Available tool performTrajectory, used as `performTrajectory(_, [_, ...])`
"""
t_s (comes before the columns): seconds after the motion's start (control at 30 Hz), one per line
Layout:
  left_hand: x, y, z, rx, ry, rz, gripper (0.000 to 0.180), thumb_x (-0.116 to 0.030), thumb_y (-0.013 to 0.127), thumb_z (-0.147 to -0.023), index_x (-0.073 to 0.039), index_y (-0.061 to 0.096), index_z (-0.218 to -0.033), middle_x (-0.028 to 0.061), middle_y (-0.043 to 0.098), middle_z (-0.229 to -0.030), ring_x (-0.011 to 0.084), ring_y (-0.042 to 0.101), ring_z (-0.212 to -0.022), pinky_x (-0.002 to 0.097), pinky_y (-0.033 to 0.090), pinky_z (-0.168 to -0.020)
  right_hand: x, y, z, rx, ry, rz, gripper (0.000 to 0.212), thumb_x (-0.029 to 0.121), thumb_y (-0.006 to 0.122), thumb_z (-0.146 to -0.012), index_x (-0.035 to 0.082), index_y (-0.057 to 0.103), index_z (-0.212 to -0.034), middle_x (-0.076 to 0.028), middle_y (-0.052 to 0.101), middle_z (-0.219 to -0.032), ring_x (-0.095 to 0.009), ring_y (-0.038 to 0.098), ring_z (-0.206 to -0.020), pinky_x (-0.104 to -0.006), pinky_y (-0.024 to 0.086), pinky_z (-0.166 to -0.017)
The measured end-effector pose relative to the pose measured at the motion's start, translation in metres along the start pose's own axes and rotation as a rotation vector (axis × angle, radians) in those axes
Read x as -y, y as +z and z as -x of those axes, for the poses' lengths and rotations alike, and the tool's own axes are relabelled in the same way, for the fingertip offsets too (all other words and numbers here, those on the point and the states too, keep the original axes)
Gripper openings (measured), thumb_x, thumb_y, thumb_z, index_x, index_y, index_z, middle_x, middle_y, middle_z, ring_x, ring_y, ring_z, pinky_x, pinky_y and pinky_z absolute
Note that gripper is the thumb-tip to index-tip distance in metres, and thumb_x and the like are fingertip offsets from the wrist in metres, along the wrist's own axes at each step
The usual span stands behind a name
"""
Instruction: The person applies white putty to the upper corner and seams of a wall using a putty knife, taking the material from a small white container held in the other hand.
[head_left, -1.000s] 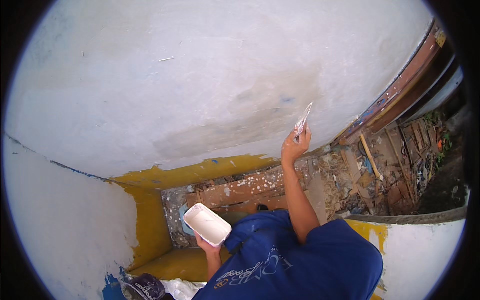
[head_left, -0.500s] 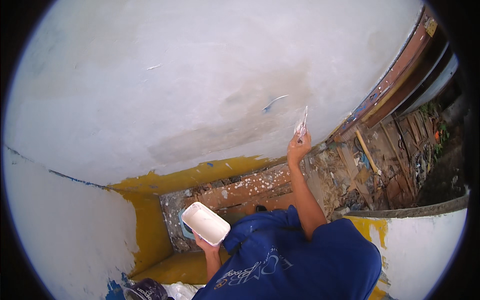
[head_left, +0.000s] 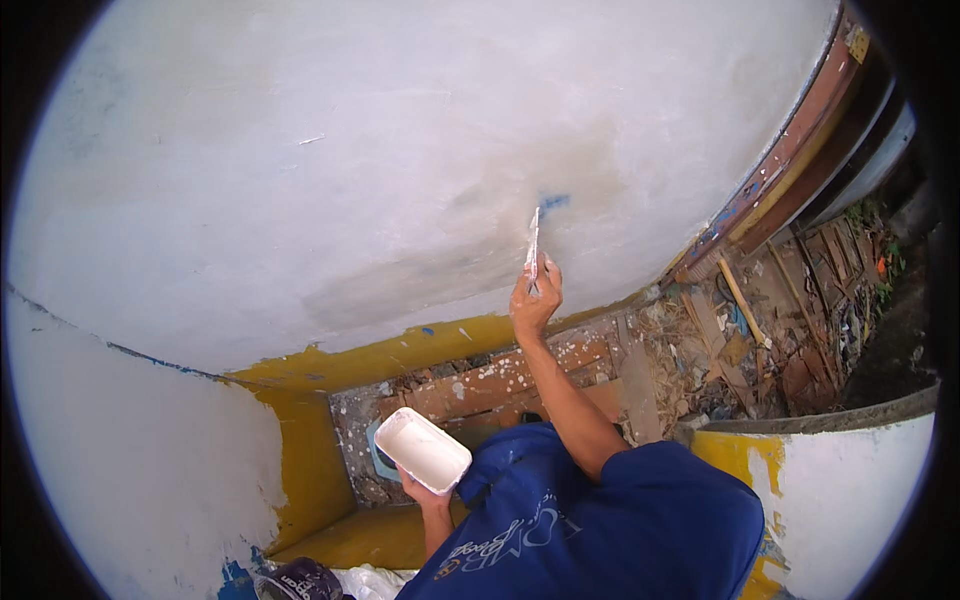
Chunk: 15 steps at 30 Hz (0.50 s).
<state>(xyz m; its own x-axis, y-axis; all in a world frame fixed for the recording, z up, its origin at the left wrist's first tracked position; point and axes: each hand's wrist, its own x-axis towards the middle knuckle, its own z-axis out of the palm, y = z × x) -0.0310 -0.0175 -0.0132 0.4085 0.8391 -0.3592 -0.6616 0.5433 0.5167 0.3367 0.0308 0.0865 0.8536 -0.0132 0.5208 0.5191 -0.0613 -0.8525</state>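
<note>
The right hand (head_left: pixel 534 300) is gripping a scraper (head_left: pixel 533 243), fingers clamped on its handle, blade touching the white wall (head_left: pixel 330 170) just below a blue spot (head_left: pixel 553 200) at one o'clock. The left hand (head_left: pixel 425 492) is holding a white tray (head_left: pixel 422 450) from beneath at seven o'clock, near the yellow band (head_left: pixel 400 350). Rubble (head_left: pixel 740 340) is lying at three o'clock.

The broad plastered wall (head_left: pixel 330 170) is white with a grey patch and a small blue mark; its base band (head_left: pixel 390 352) is yellow. The rectangular plastic tray (head_left: pixel 422 450) is white, the short-sleeved shirt (head_left: pixel 620 530) dark blue with pale print, and the brown planks (head_left: pixel 500 378) are speckled white.
</note>
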Motion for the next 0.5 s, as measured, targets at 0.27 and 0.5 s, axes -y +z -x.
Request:
performTrajectory(0.27, [-0.007,0.016,0.01,-0.08,0.009,0.063,0.053,-0.046,0.037,-0.099,-0.009,0.046,-0.136,0.0109,0.057,-0.127,0.0324,0.058,-0.114,0.0515,0.048,-0.096,0.032,0.051,0.013,0.091,-0.069,0.187,0.047,0.001,0.069,-0.075,0.005,0.063,-0.122,-0.021,0.053,-0.119,-0.037,0.053,-0.107,-0.0446,0.047,-0.086])
performTrajectory(0.5, [-0.009,0.011,0.007,-0.06,0.001,0.054,0.056,-0.048,0.037,-0.098,-0.009,0.045,-0.137,0.011,0.057,-0.127,0.0332,0.058,-0.114,0.0522,0.048,-0.097,-0.018,-0.039,0.039,0.146,0.14,0.012,0.023,0.003,0.063,-0.086,-0.002,0.068,-0.108,-0.017,0.058,-0.101,-0.029,0.058,-0.086,-0.038,0.048,-0.073])
